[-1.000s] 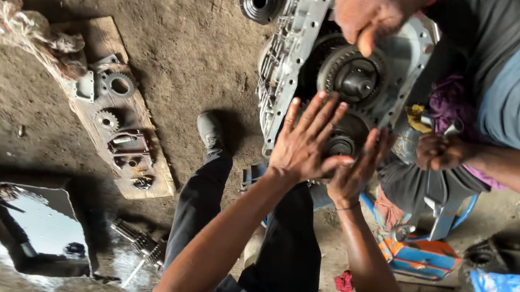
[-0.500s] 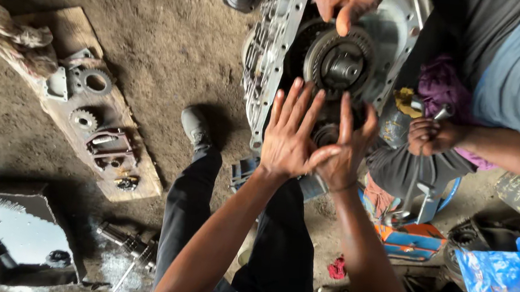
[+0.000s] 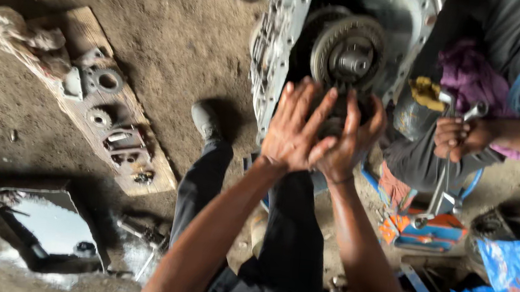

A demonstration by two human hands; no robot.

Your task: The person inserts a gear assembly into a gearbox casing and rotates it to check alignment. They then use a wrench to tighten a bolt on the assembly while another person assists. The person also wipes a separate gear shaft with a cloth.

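The left hand (image 3: 295,130) lies flat with its fingers spread wide and straight, its palm pressed toward a dark, round metal part (image 3: 336,118) low in the front of a large grey cast-metal gearbox housing (image 3: 274,48); it grips nothing that can be seen. The right hand (image 3: 350,144) sits just beside it, touching it at the heel, fingers likewise straight and fanned, curving slightly over the same dark part. Whether either hand clasps that part from behind cannot be told, since the palms hide it.

Just above the fingertips, a big toothed steel gear wheel with a splined hub (image 3: 349,53) sits inside the housing. The housing stands on a dirt floor (image 3: 176,28) between the person's black-trousered legs and a co-worker at the right. That co-worker's hand (image 3: 455,135) is closed around a long silver spanner (image 3: 441,179), whose lower end hangs over an orange and blue box (image 3: 429,230).

To the left, well apart from the hands, a worn wooden plank (image 3: 147,168) lies on the floor carrying several small grey gears and flanged metal fittings (image 3: 107,81), with a bundle of dirty pale rag (image 3: 15,37) at its far end. A black shoe (image 3: 205,120) rests on the dirt near the housing, and a crumpled blue plastic sheet (image 3: 512,277) lies at the lower right.
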